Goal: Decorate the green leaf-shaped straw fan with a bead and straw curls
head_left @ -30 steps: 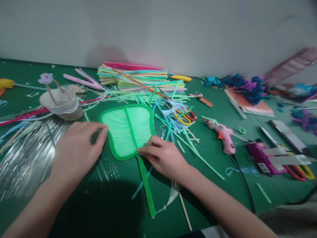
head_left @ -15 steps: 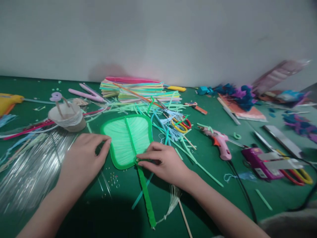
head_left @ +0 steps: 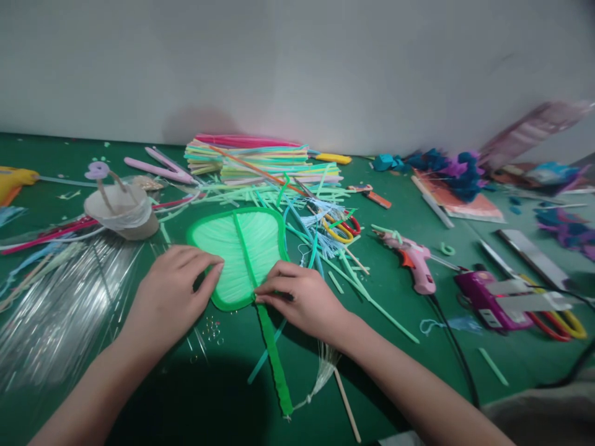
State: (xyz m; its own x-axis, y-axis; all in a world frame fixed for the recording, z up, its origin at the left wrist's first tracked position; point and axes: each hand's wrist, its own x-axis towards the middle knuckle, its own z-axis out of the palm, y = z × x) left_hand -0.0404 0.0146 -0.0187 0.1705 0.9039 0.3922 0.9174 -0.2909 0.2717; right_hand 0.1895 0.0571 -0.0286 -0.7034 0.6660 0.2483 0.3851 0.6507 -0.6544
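A green hand fan lies on the table in front of me, with a pale pleated face, a darker green rim and a central rib. Its green wrapped handle points towards me and ends in a pale tassel. My left hand reaches over the fan's left edge, thumb and forefinger pressed together; anything between them is too small to see. At the top of the handle, where it meets the rim, my right hand pinches with thumb and fingers. What lies between those fingertips is hidden.
Small metal rings lie below the fan. A paper cup and clear strips are at left. Behind sits a pile of coloured pipe cleaners. On the right are a pink glue gun, its cord, scissors and a purple device.
My left hand has moved right, from the fan's rim onto its face. My right fingertips have closed in over a small round piece at the handle top. The view has shifted slightly.
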